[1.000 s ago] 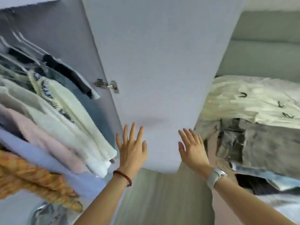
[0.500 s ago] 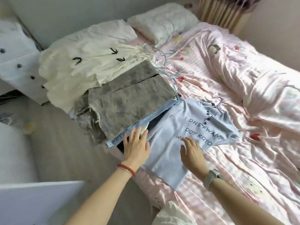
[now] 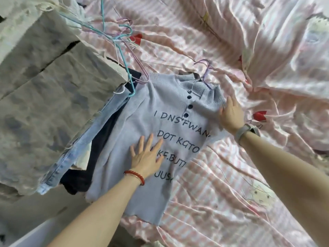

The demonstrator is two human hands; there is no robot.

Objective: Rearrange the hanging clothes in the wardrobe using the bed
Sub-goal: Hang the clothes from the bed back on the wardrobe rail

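Observation:
A pale blue knit polo top with dark lettering and dark buttons lies flat on the bed, on a purple wire hanger. My left hand, with a red bead bracelet, rests flat on the top's front with fingers spread. My right hand, a grey watch on its wrist, touches the top's right sleeve with straight fingers. To the left lies a pile of hung clothes: grey mottled trousers, a light denim piece and a dark navy garment.
Teal and purple wire hangers stick out from the pile above the top. The bed's pink striped sheet is crumpled, with a bunched quilt at the upper right. Grey floor shows at the lower left.
I have turned from the wardrobe to the bed and leaned closer. My left hand moved from the pile's edge onto the blue top; my right hand slid up to its right sleeve.

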